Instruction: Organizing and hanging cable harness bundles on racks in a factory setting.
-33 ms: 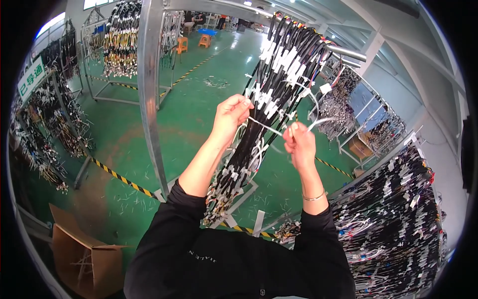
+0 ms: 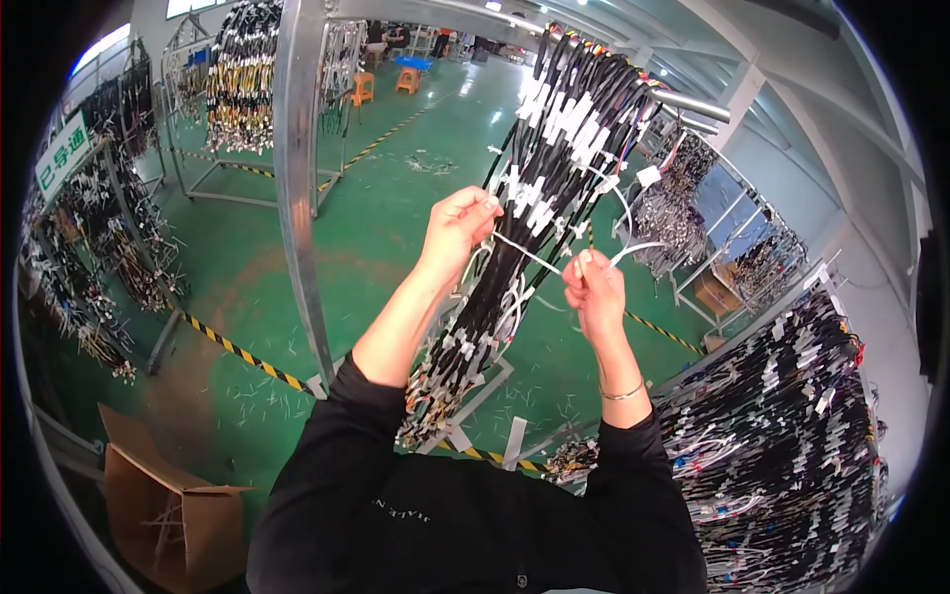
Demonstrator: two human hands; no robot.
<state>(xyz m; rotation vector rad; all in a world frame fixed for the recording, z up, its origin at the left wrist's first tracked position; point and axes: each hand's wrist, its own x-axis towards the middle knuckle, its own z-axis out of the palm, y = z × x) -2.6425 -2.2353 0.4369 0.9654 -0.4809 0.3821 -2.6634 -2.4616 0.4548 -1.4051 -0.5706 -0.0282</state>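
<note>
A thick bundle of black cable harnesses (image 2: 495, 282) with white labels and connectors hangs from a metal bar in front of me. Across its front runs a thin white cable tie (image 2: 529, 253), stretched between my two hands. My left hand (image 2: 461, 223) pinches it at the bundle's left side, thumb against fingers. At the right side, my right hand (image 2: 596, 292) has closed on the tie's other part, whose loose end sticks out past the fingers. Whether the tie passes behind the bundle is hidden. White looped wires hang out beside the bundle.
A grey metal post (image 2: 297, 198) stands left of the bundle. Dense harnesses (image 2: 782, 436) hang on a rack at my right. An open cardboard box (image 2: 173, 515) sits at lower left. White scraps and yellow-black tape (image 2: 242, 354) mark the green floor.
The loose end of the cable tie by my right hand has dipped slightly, and the right hand has shifted very little. My left hand stays in place.
</note>
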